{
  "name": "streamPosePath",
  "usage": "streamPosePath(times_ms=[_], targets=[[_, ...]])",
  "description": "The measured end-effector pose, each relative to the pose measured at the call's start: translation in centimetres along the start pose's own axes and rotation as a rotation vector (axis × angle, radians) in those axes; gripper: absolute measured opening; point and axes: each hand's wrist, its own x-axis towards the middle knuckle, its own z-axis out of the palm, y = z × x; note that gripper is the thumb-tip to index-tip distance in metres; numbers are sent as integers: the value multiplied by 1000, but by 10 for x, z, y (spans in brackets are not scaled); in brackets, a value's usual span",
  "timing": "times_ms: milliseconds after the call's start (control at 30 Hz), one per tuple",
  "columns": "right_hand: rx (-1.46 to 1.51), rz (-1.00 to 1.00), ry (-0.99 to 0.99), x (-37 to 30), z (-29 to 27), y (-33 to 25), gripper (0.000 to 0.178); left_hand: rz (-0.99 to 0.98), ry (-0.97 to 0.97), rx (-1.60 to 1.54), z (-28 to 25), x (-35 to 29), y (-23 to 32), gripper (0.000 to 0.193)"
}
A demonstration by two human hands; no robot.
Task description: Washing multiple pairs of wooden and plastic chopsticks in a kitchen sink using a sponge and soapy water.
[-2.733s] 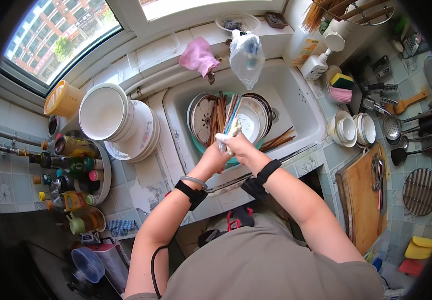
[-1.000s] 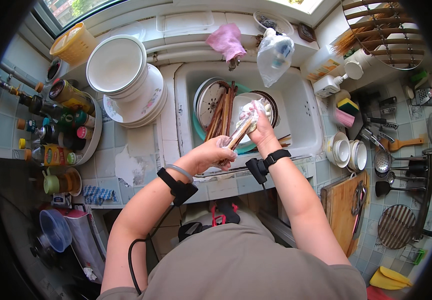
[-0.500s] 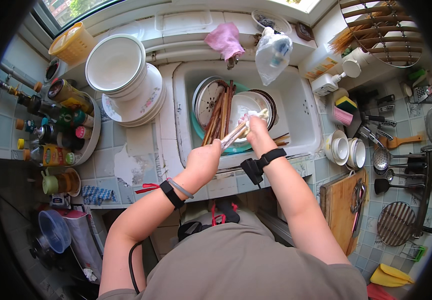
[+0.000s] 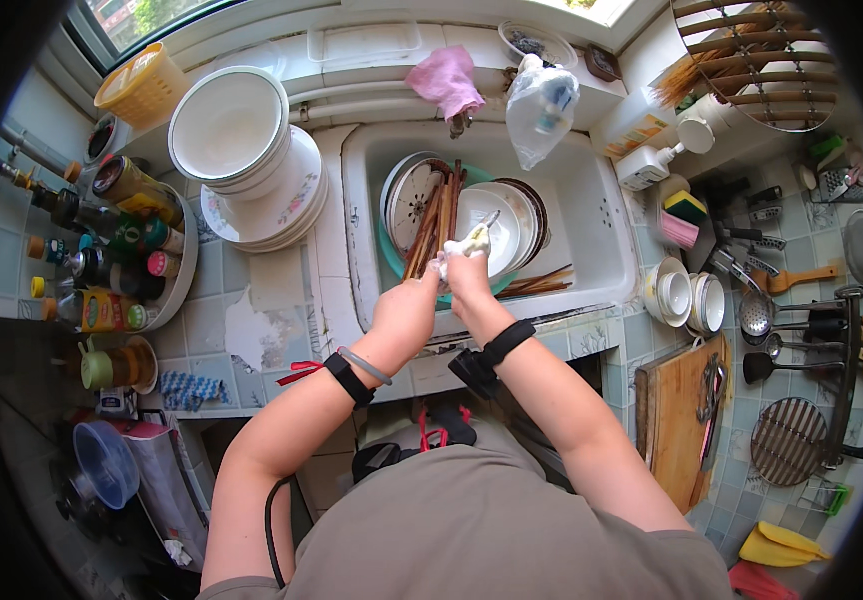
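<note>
Clock: centred on the cloth, twelve toward the window.
Wiping cloth: white and pale-yellow, soft, crumpled fabric [image 4: 474, 241], at the centre, above the bowls in the sink.
Wrapped piece: slim, hard sticks with blue-grey tips [image 4: 493, 217], projecting from the cloth at one o'clock; count not discernible.
Right hand: [image 4: 467, 277], just below centre at six; fingers closed round the cloth, gripping the sticks through it.
Left hand: [image 4: 407, 312], at seven to eight, touching or nearly touching the right; fingers curled in, seemingly on the sticks' near end; underside hidden.
Step, as judged: rubbing the sticks lengthwise.
Good practice: left hand anchors the near end firmly; right hand strokes outward to the tips with even pressure; roll the sticks between strokes so every side meets fabric; a small, loosely fanned batch cleans better than a tight bundle.
Caution: wet sticks may slip; work low over the basin and aim tips clear of bowl rims.
Chopstick bundle: long brown wooden chopsticks [image 4: 435, 228], at nine to ten, leaning in the basin.
Bowls: nested white round ceramic bowls [image 4: 508, 206], at one.
Basin: round teal plastic basin [image 4: 387, 250], around both.
Loose lot: thin brown wooden sticks [image 4: 540, 284], at four.
Sink: white rectangular glazed sink [image 4: 604, 245], beneath everything above.
</note>
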Motion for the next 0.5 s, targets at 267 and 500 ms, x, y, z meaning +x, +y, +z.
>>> streamPosePath(times_ms=[267, 500], targets=[[336, 172, 107, 93, -68, -16, 12, 228, 121, 52, -11, -22, -1, 50], [453, 121, -128, 47, -38, -50, 7, -317, -543, -1135, -23, -3, -3, 31]])
